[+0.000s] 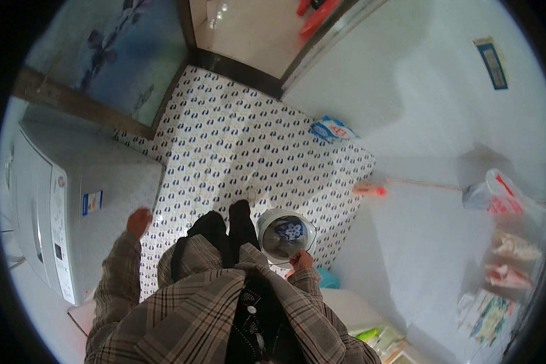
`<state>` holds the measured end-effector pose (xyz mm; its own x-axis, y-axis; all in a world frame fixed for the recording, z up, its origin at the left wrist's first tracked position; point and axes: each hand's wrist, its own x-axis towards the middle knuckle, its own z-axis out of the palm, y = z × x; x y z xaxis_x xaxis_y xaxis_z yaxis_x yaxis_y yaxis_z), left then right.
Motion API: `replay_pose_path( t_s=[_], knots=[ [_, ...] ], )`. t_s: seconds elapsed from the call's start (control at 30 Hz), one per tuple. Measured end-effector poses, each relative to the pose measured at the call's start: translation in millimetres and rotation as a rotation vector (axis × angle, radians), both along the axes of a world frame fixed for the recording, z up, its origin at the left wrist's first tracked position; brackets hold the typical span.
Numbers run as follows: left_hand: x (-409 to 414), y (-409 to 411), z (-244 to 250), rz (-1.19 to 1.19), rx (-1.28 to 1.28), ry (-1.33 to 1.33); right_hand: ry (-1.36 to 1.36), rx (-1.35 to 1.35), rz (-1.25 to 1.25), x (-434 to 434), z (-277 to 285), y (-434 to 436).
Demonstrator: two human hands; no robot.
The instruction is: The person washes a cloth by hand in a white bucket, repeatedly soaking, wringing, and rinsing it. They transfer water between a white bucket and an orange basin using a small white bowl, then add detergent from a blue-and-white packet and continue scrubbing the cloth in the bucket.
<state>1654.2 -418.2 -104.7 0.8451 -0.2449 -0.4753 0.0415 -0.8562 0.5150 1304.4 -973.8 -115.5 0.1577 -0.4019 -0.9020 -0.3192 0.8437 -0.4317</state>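
My right hand (302, 259) grips the thin wire handle of a white bucket (267, 219), which is just right of my legs. Inside the bucket lies a blue thing with a white flower pattern (291, 230), along with greyish contents I cannot make out clearly. On the other side, my left hand (139, 222) hangs near the front lower edge of a grey-white washing machine (113, 177). Its fingers look curled and blurred, and nothing shows in them. Whether the bucket rests on the floor or hangs above it is not clear.
A blue-and-white plastic package (332, 129) lies on the patterned floor (236, 136) by the right wall. An orange bottle (369, 189) lies near the corner. An open door with a floral glass panel (132, 59) stands left of the doorway sill (236, 75). Bags (505, 195) hang at right.
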Motion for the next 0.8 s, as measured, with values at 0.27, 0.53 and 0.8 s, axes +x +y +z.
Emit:
replay_pose_path(
  t_s=[0.27,0.53,0.8],
  knots=[
    [-74,-44,9,0.542,-0.197,0.675,0.001,-0.03,0.086,158,-15,-136],
    [106,-255,-10,0.439,-0.281,0.531,-0.106,-0.018,0.054,275,-91,-234],
    [158,-329,3,0.517,-0.335,0.589,-0.159,0.068,0.073,391,-168,-273]
  ],
)
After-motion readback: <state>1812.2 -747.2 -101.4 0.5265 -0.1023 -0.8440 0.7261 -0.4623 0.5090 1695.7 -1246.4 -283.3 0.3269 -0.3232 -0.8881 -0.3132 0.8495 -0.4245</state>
